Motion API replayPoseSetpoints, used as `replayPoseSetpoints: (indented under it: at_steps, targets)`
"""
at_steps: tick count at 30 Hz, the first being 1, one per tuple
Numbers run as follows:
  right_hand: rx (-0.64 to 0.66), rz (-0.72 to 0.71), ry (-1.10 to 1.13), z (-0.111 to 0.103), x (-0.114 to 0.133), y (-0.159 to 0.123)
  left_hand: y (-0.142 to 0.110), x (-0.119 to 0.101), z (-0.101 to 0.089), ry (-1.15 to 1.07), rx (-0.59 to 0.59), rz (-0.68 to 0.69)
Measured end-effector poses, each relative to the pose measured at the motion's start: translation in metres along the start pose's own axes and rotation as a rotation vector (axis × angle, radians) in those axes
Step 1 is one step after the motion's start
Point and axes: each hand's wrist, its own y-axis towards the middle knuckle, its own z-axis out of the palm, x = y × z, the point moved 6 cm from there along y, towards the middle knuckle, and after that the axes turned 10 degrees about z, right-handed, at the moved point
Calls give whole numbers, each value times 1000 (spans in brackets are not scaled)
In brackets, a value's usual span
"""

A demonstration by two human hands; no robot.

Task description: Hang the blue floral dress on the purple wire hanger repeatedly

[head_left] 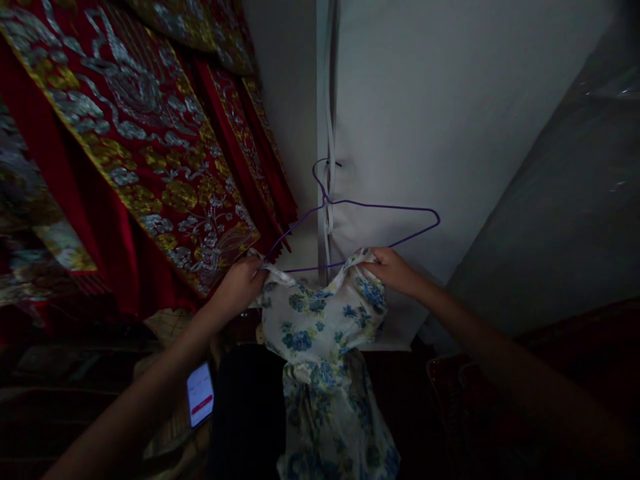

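A white dress (320, 333) with blue flowers hangs down between my two hands, its waist gathered. My left hand (246, 283) pinches the dress at its left shoulder, close to the lower left corner of a purple wire hanger (385, 206). At the other shoulder my right hand (387, 267) is closed on the cloth. The hanger's hook sits by a small dark peg on the wall. Its left end meets the dress beside my left hand; its right end sticks out bare above my right hand. Whether the left end is inside the shoulder, I cannot tell.
Red cloth (150, 147) with gold and silver embroidery hangs on the left. A lit phone (201, 395) lies at the lower left. White cables (329, 100) run down the pale wall (425, 120). Clear plastic sheeting (575, 187) covers the right side.
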Motion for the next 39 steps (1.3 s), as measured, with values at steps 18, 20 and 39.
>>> replayPoseSetpoints:
  at_steps: [18, 20, 39]
  targets:
    - [-80, 7, -147, -1, 5, -8, 6, 13, -11, -79, 132, 115]
    - [-108, 4, -194, -3, 5, -7, -2, 13, -12, -108, 169, 94]
    - [-6, 27, 24, 5, 22, -30, 76, -18, -13, -305, -299, 195]
